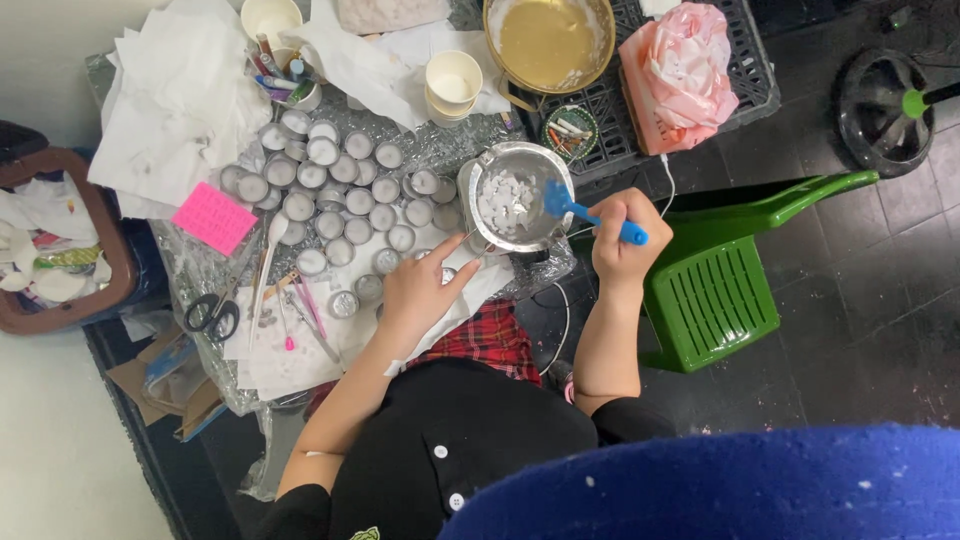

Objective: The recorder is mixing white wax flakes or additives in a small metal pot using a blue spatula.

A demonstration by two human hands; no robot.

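My right hand (618, 240) grips the handle of a blue spatula (560, 203), and the spatula's head dips into a small metal pot (480, 180) holding white wax pieces (505, 203). My left hand (418, 292) lies on the white paper beside the pot, fingers spread and holding nothing. Its thumb points toward the pot's near rim. Several small round metal cups (345, 200) stand in rows just left of the pot, a few right by my left fingertips.
A pink mould (213, 217), scissors (212, 315) and small tools lie at the left on foil. Paper cups (453, 82), a gold bowl of yellowish liquid (548, 42) and a pink wrapped bundle (678, 75) sit farther back. A green plastic chair (712, 290) stands to the right, a brown basket (60, 250) at the far left.
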